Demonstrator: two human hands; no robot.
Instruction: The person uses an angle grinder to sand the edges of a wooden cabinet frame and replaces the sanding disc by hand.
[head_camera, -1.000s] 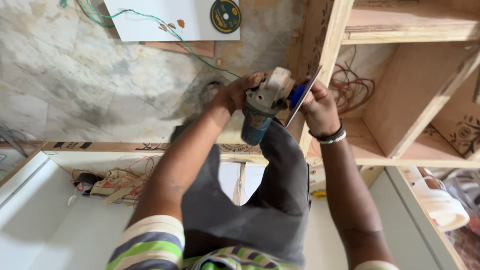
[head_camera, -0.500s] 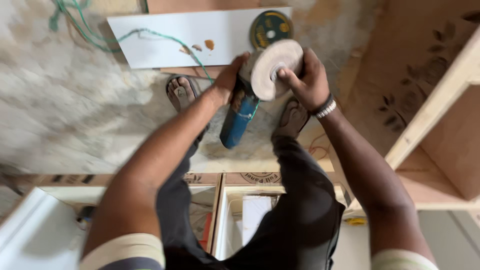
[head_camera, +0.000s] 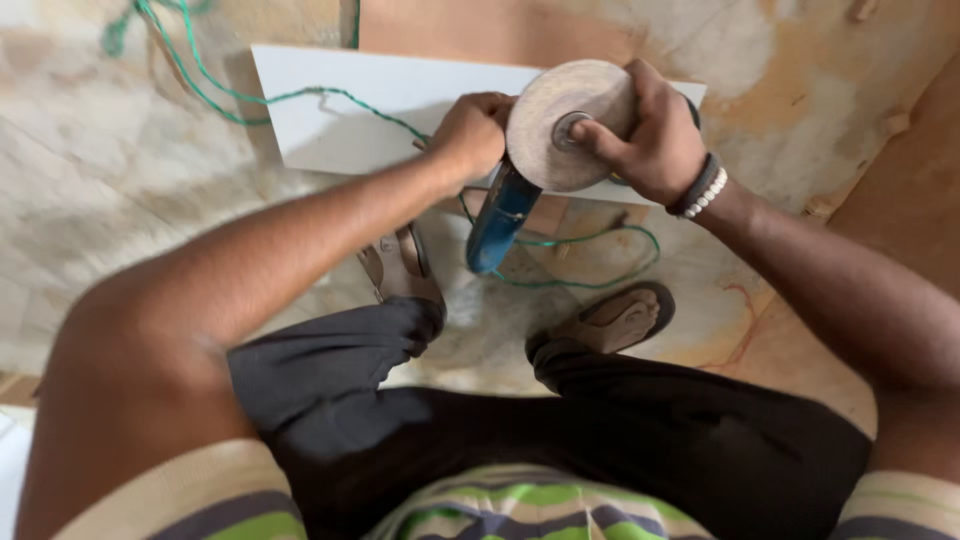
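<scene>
Both hands grip the grinder (head_camera: 500, 215): left hand (head_camera: 470, 135) at nine o'clock, right hand (head_camera: 650, 135) clasping its disc (head_camera: 560, 125) at three.

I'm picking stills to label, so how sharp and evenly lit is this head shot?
Head view: the disc and both hands, left and right, are fairly sharp; the near arms and striped shirt at the bottom edge are soft; light is diffuse daylight with no hard glare, only faint shadows under the sandals; the wide lens swells the left forearm.
</scene>
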